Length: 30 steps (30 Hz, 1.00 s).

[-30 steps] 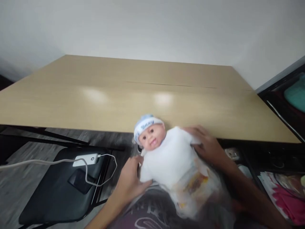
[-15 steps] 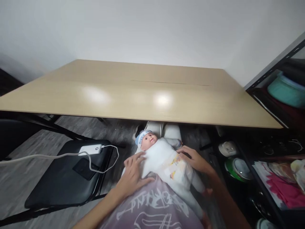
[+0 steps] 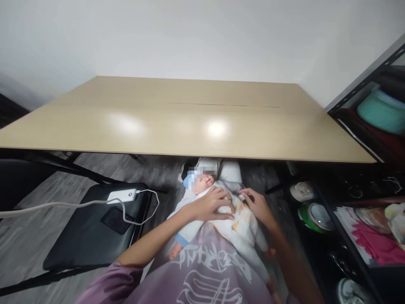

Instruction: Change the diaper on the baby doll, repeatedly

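A baby doll [image 3: 221, 188] in white clothes and a blue-and-white cap lies on its back across my lap, its head toward the table. Around its hips is a white diaper [image 3: 245, 223] with yellow and orange prints. My left hand [image 3: 211, 204] rests over the doll's belly, fingers curved and apart, the tips at the diaper's upper edge. On the other side, my right hand [image 3: 257, 204] is bent at the doll's flank beside the diaper, thumb and fingers apart. Whether either hand pinches any cloth is hard to see.
The wooden table [image 3: 190, 131] stands just ahead, its front edge above my knees. To the left, a black folding chair [image 3: 85, 245] holds a white power bank [image 3: 122, 195] with a cable and a dark phone [image 3: 115, 220]. Dark shelving [image 3: 351, 228] with bottles and cloths lines the right.
My left hand has moved right, from the doll's side onto its belly by the diaper, uncovering the doll's near arm. The right hand stays beside the diaper.
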Each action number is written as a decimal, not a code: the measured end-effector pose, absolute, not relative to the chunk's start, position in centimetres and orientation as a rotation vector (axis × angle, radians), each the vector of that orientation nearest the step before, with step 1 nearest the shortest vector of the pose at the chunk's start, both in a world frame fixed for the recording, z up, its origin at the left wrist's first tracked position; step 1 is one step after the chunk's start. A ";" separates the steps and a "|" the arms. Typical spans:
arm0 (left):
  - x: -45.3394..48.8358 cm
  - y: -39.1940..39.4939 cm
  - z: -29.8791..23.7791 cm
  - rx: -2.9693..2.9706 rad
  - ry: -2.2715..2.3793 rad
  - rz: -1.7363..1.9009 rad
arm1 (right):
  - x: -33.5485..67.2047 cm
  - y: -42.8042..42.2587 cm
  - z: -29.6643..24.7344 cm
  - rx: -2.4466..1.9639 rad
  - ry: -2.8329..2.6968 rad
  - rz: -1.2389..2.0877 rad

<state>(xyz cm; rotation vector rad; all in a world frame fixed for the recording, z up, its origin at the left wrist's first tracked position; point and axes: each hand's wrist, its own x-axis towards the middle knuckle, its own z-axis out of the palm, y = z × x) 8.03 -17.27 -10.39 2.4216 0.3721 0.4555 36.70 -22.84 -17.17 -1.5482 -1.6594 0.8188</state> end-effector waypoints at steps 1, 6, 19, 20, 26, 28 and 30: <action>7.9 -17.4 -10.5 2.409 0.378 0.456 | 36.7 -22.6 -17.5 -1.564 -1.628 0.768; 8.0 -18.2 -10.3 2.405 0.503 0.418 | 35.6 -22.4 -16.2 -1.393 -1.759 0.813; 7.2 -19.2 -8.5 1.771 0.190 0.311 | 37.0 -25.2 -11.2 -1.455 -1.876 1.328; 7.2 -19.2 -8.4 1.693 0.187 0.222 | 37.9 -25.6 -10.7 -1.469 -1.904 1.458; 15.3 -16.7 -8.2 2.028 0.190 0.116 | 40.9 -28.2 -10.2 -1.591 -1.782 1.953; 20.0 -16.3 -8.7 2.360 0.235 -0.164 | 40.5 -29.1 -11.5 -1.663 -1.763 1.893; 24.0 -16.5 -9.5 2.468 0.271 -0.495 | 39.9 -30.1 -13.1 -1.711 -1.774 1.808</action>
